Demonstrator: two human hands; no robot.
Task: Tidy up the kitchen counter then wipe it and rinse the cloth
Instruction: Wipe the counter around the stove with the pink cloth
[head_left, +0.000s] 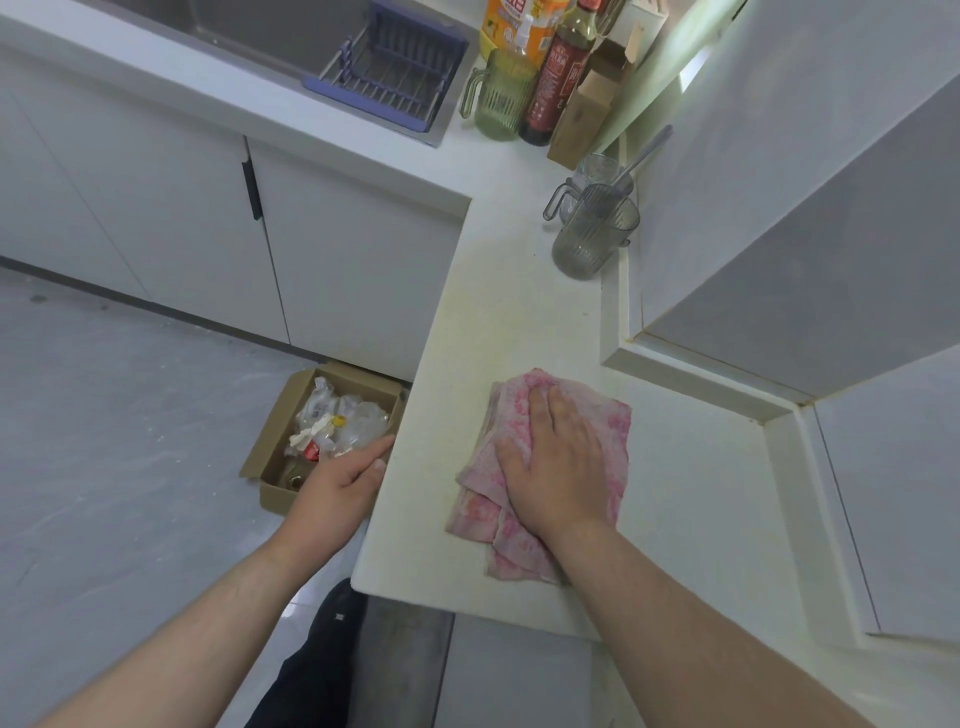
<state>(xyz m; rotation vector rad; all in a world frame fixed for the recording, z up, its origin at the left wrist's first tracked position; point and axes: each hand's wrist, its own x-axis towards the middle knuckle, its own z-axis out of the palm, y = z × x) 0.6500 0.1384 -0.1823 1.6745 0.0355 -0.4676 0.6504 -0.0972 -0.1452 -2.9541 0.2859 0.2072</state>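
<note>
The middle of the pink patterned cloth (608, 431) is hidden under the right hand (558, 462). The top edge cuts off the orange plastic bottle (501, 26), the dark glass sauce bottle (558, 78) and the steel sink (260, 26). Both bottle labels are too blurred to read. The left hand (337, 488) and the white desk (493, 312) cover part of the brown cardboard box (270, 436).

Cloth (540, 467) on counter (498, 322); jugs (592, 234) behind it; box (270, 467) on floor, left.

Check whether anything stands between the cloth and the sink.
Nothing blocks the counter between the pink cloth under the right hand and the sink. The grey jugs stand aside by the wall; the green jug and bottles crowd the corner beside the blue rack.
</note>
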